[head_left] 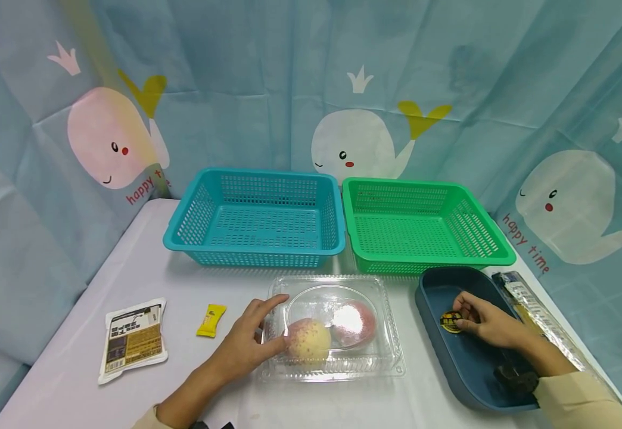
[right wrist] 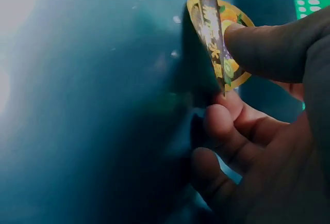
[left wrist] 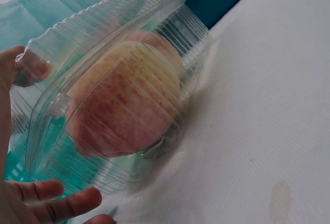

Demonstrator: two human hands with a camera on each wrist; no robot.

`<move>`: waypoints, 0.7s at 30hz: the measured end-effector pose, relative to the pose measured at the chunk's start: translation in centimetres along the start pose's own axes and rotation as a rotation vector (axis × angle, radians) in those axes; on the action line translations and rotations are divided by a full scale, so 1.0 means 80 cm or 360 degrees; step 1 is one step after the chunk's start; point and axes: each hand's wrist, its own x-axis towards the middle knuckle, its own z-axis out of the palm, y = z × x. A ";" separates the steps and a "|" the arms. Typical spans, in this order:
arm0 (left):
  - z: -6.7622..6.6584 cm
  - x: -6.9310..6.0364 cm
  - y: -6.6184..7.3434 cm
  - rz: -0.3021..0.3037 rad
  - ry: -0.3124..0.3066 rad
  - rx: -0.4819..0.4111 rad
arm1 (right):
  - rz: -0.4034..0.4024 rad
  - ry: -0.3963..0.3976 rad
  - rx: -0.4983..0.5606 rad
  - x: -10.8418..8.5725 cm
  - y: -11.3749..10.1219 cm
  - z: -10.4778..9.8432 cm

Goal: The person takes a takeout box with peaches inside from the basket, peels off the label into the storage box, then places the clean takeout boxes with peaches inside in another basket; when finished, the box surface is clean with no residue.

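Observation:
A clear plastic clamshell box (head_left: pixel 338 372) with two peaches (head_left: pixel 308 341) inside lies at the middle of the table. My left hand (head_left: pixel 249 333) is spread at its left end; in the left wrist view the thumb touches the clear plastic and the other fingers (left wrist: pixel 77 206) extend beside the box. My right hand (head_left: pixel 490 322) reaches into a dark blue tray (head_left: pixel 450 369) and pinches a round black-and-gold fruit sticker (head_left: pixel 450 322). In the right wrist view the sticker (right wrist: pixel 227 43) has a folded edge, and the thumb presses on its face.
Behind stand a blue basket (head_left: pixel 268 226) and a green basket (head_left: pixel 407 235). A small yellow packet (head_left: pixel 211 320) and a white-and-brown food pouch (head_left: pixel 133 339) lie at left. Right of the tray is a long shiny package (head_left: pixel 544 316). A black object (head_left: pixel 515 379) is near my right wrist.

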 end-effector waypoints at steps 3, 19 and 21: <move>0.000 0.000 0.000 -0.0002 -0.0003 -0.0004 | 0.0090 0.0018 -0.0151 0.000 -0.001 0.003; -0.001 -0.001 0.002 -0.0025 -0.0009 -0.0027 | 0.0227 0.0044 -0.0435 0.000 -0.006 0.007; -0.001 -0.001 0.003 -0.0025 -0.0007 -0.0024 | 0.0225 0.0053 -0.0465 0.000 -0.006 0.008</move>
